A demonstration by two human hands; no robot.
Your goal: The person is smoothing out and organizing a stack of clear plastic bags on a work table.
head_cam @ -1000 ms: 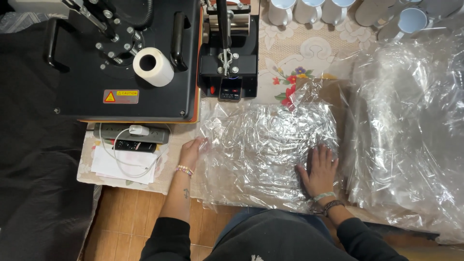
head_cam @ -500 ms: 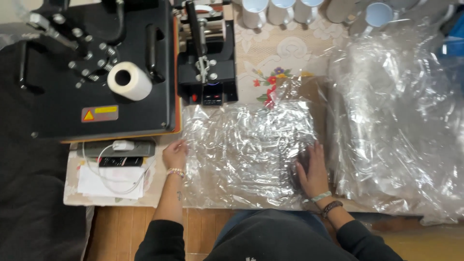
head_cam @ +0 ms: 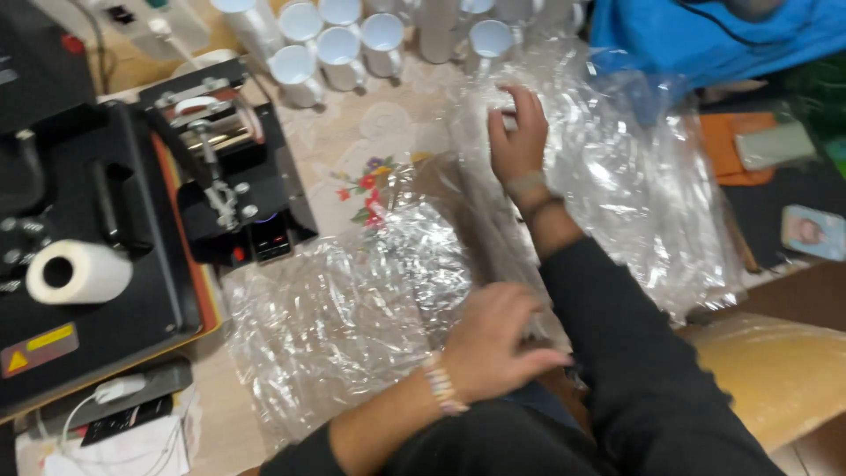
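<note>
My right hand (head_cam: pixel 518 134) reaches far across the table, fingers spread on a heap of clear plastic wrap (head_cam: pixel 634 176) just below a row of white mugs (head_cam: pixel 339 48). It grips nothing that I can see. My left hand (head_cam: pixel 495 342) is blurred and hovers, fingers extended, over the right edge of a crinkled clear plastic sheet (head_cam: pixel 344 326) spread near the table's front edge. Both arms wear dark sleeves, and each wrist has a bracelet.
A black heat press (head_cam: pixel 97 220) with a white paper roll (head_cam: pixel 77 271) on it fills the left side. A mug press (head_cam: pixel 231 181) stands beside it. A phone and a charger cable (head_cam: pixel 123 401) lie at the front left. Blue fabric (head_cam: pixel 705 35) lies at the back right.
My right hand has left the near sheet and reached up to the far plastic heap by the mugs. My left hand has moved right across the sheet. The view has tilted and shifted right.
</note>
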